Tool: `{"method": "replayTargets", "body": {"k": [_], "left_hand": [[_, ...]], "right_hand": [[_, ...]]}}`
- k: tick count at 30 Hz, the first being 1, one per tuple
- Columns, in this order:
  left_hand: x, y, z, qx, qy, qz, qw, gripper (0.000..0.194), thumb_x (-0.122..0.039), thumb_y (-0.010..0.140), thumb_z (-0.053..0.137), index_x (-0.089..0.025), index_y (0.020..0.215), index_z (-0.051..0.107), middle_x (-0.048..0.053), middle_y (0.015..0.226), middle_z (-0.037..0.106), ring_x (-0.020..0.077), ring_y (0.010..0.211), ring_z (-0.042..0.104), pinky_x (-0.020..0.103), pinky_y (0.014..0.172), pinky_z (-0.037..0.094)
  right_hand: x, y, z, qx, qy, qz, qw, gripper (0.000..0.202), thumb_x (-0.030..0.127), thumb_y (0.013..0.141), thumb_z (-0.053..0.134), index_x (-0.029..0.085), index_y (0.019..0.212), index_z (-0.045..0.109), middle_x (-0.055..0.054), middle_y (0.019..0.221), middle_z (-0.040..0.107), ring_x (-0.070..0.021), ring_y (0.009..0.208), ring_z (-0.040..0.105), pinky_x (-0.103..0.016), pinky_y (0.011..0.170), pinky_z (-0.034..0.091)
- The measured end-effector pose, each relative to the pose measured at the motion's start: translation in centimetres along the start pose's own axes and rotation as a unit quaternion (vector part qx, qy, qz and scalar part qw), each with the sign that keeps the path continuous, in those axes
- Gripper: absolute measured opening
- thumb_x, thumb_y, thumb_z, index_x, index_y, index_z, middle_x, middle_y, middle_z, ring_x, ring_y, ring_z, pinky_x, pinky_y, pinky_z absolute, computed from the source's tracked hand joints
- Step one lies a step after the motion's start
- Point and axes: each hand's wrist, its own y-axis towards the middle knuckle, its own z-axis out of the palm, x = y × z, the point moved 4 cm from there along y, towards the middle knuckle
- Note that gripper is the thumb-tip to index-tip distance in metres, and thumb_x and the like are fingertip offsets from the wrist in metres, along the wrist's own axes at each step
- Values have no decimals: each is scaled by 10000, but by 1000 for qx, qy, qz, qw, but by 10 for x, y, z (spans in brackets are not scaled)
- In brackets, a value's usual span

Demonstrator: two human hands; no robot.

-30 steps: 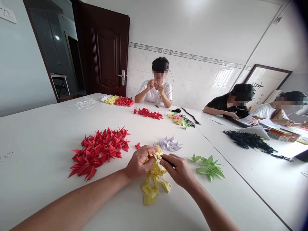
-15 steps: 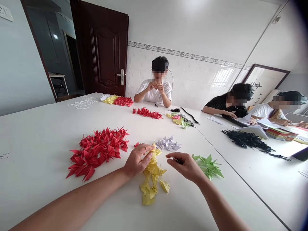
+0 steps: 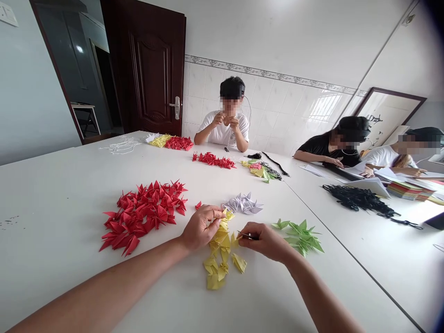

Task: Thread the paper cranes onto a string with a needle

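My left hand (image 3: 204, 226) is closed at the upper end of the yellow folded paper pieces (image 3: 218, 243); its fingertips pinch something I cannot make out. To its right, my right hand (image 3: 262, 238) is closed around a thin dark tool (image 3: 249, 236), with a small yellow piece (image 3: 235, 239) at its fingertips. White folded pieces (image 3: 243, 203) lie just beyond my hands. Green folded pieces (image 3: 303, 237) are right of my right hand, and a large group of red ones (image 3: 145, 215) spreads out left of my left hand.
Across the white table (image 3: 69, 203) a person (image 3: 222, 125) holds both hands near the face. More red pieces (image 3: 215, 160) lie before that person. Black cords (image 3: 359, 198) and stacked papers (image 3: 407, 189) are at the right, near two seated people.
My right hand has closed in on the yellow pieces, and a small yellow piece now shows at its fingertips. The tool is more visible. The whole view has shifted slightly.
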Motion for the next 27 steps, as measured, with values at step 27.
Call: {"method": "replayTargets", "body": {"k": [27], "left_hand": [[-9,-6,-7,-78,43,54,995,237,-206,815,550,-205,1051,534,35,932,665,173,898,596,344,845,448]], "right_hand": [[30,-4,6,-49,31,-54,997,360,470,838,493,176,965,658,-33,715,591,-152,630,487,-257,556,412]]}}
